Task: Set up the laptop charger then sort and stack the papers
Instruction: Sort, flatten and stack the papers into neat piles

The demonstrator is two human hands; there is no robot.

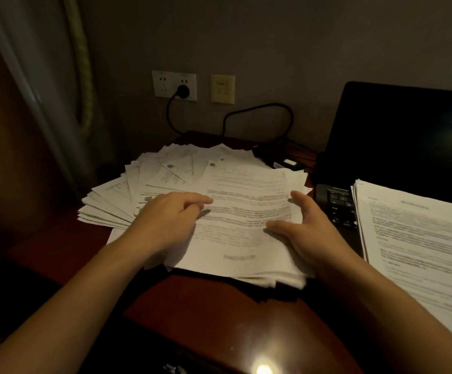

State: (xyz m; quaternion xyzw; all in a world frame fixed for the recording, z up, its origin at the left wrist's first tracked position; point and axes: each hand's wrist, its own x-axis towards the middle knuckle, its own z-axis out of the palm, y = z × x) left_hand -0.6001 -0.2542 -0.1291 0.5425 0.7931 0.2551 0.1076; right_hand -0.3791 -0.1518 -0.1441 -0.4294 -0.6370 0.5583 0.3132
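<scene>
head view: the loose paper pile (246, 211) lies fanned across the centre of the tabletop (219, 319), with its sheets spreading toward 10 and 12 o'clock. the left hand (165, 220) rests palm down on the 9 o'clock side of the pile, fingers extended and lightly bent, pressing on the sheets and enclosing nothing. the right hand (308, 233) lies against the 3 o'clock edge of the pile, released and spread, thumb on the top sheet and fingers along the edge. at 3 o'clock of the pile, a neat paper stack (422, 238) lies on the laptop (403, 136), covering most of the keyboard; the screen is upright and dark. the charger brick (287, 161) lies on the tabletop at 1 o'clock of the pile, just beside the laptop. its cable (260, 109) loops up against the wall. the plug (183, 90) is seated in the wall socket (165, 85) at 12 o'clock. a beige wall plate (222, 89) is mounted at 3 o'clock of the socket. a curtain (82, 63) hangs at 10 o'clock.
</scene>
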